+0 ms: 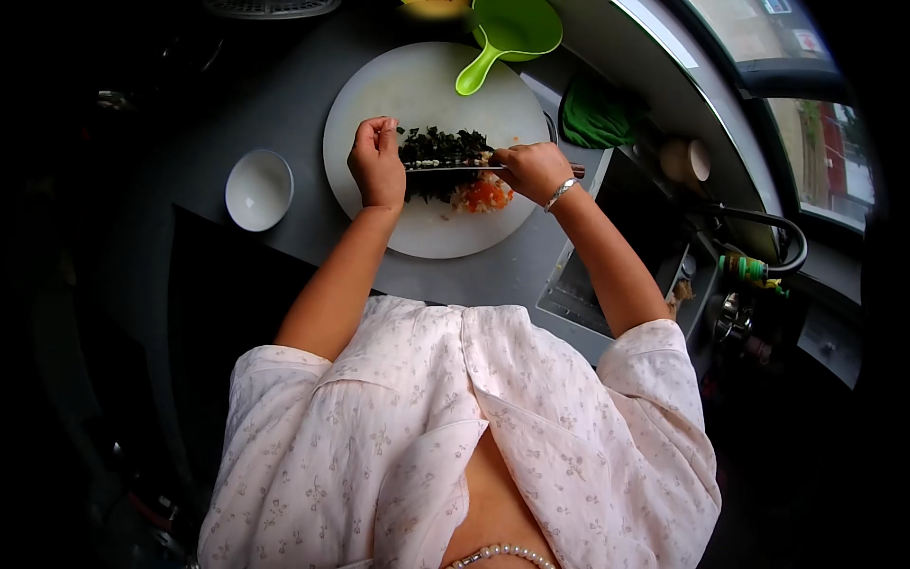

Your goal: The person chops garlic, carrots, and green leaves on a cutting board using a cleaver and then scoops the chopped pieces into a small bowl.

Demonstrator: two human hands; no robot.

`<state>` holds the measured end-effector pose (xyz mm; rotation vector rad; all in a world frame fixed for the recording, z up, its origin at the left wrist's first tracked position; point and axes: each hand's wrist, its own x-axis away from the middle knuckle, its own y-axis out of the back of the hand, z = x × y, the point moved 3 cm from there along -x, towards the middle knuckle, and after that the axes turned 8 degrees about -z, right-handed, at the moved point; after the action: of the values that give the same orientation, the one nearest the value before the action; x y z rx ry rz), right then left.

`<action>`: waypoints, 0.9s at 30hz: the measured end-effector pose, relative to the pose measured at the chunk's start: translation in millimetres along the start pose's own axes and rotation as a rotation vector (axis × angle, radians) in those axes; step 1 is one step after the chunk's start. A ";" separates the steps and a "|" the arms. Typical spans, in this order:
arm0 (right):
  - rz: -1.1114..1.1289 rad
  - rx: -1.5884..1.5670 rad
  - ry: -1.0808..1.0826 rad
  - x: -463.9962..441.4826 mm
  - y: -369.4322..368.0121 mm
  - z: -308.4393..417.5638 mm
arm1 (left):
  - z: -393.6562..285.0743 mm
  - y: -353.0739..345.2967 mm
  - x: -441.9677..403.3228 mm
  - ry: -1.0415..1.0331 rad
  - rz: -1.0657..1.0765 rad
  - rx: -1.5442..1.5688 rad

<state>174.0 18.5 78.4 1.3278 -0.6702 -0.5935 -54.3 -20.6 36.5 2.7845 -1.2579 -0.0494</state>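
My right hand is wrapped round the handle of a knife, whose blade lies crosswise over a round white cutting board. At the blade's other end is my left hand, its fingers curled together; whether they pinch anything is hidden. Dark chopped greens lie in a heap along the far side of the blade, with more on the near side. Close to my right hand, a small pile of chopped orange and whitish bits sits on the near side of the knife.
A white bowl stands left of the board. A green long-handled scoop overlaps the board's far edge. To the right are a green cloth, a sink and a dark faucet below the window.
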 end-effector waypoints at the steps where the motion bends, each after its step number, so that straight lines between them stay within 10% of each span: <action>1: -0.010 -0.001 -0.012 0.7 -1.3 0.0 | -2.6 1.0 0.4 0.029 0.013 -0.024; 27: -0.014 0.068 0.010 2.5 54.3 18.0 | -23.3 7.2 -15.7 0.085 0.054 0.140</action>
<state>163.2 12.8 134.3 1.3994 -0.6780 -0.5791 -68.6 -12.1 60.3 2.8318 -1.3641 0.1643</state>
